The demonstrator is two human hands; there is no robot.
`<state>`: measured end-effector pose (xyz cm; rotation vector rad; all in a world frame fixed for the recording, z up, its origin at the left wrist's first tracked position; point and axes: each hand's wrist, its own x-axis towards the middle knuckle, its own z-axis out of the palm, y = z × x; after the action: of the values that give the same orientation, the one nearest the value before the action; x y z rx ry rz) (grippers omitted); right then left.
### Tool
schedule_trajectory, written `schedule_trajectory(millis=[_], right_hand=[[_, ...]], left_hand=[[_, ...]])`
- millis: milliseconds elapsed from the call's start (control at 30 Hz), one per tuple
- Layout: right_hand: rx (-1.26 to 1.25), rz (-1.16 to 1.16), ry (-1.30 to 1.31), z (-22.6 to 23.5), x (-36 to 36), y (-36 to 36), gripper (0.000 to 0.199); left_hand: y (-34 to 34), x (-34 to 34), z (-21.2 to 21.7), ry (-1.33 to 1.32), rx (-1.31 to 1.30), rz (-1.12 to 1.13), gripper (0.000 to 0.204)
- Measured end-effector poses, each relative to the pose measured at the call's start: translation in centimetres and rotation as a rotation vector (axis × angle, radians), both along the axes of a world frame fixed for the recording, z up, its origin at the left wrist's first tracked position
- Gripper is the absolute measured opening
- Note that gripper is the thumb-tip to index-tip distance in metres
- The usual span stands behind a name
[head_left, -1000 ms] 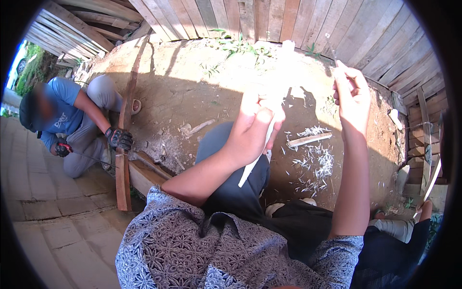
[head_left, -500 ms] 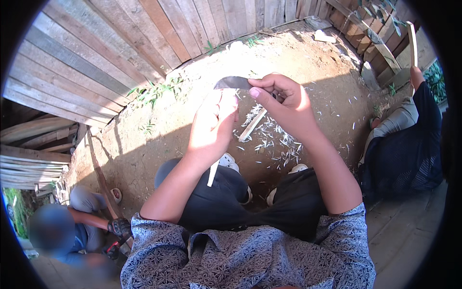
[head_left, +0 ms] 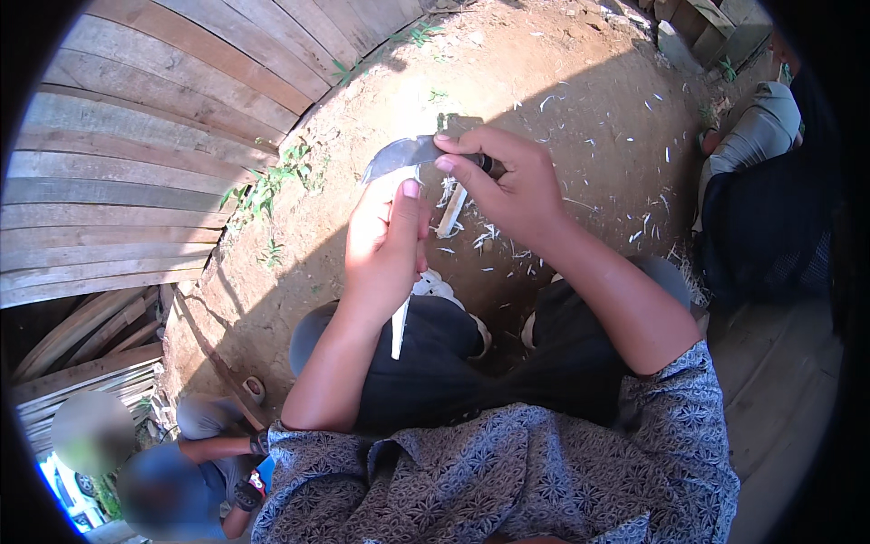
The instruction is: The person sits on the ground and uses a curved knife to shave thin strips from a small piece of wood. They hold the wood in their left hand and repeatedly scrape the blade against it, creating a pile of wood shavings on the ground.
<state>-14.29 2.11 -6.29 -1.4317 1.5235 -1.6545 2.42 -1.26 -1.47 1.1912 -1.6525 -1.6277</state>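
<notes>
1. Both hands are sitting lower and nearer the lap than half a second ago, over the dirt ground (head_left: 580,100) (littered with pale shavings (head_left: 634,227)).
2. Right hand (head_left: 507,186) is closing fully round the curved knife (head_left: 399,156).
3. Left hand (head_left: 385,245) is gripping the pale stick (head_left: 399,331), wrapped tight, beneath the blade.

Open dirt ground (head_left: 580,118) ahead, littered only with thin shavings (head_left: 625,227). Blocked left by plank wall (head_left: 136,163); right by seated person (head_left: 770,199); lower left by crouching person (head_left: 190,471).
</notes>
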Motion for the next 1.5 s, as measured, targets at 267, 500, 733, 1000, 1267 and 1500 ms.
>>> schedule_trajectory(millis=[267, 500, 733, 1000, 1267, 1500], right_hand=[[-0.040, -0.578, -0.204, -2.2, -10.6, -3.5, 0.020], [0.015, -0.018, -0.212, -0.6, -1.3, -0.1, 0.022], [0.085, 0.140, -0.152, -0.2, 0.4, 0.8, 0.023], [0.014, -0.149, -0.154, -1.6, -1.2, -1.0, 0.020], [0.082, -0.318, -0.202, -4.2, -8.2, -2.6, 0.021], [-0.068, 0.065, -0.195, -1.3, 0.8, -0.2, 0.020]], left_hand=[[3.5, 0.0, 0.7, 0.017, -0.074, -0.131, 0.022], [0.2, 0.2, -0.1, 0.027, -0.080, 0.049, 0.018], [0.5, 0.5, -0.5, -0.032, -0.135, 0.101, 0.019], [1.2, -0.1, -0.8, -0.024, -0.190, -0.018, 0.027], [1.3, -0.9, -1.9, 0.076, -0.144, -0.011, 0.039], [0.1, -0.6, -1.3, 0.038, -0.131, 0.049, 0.023]])
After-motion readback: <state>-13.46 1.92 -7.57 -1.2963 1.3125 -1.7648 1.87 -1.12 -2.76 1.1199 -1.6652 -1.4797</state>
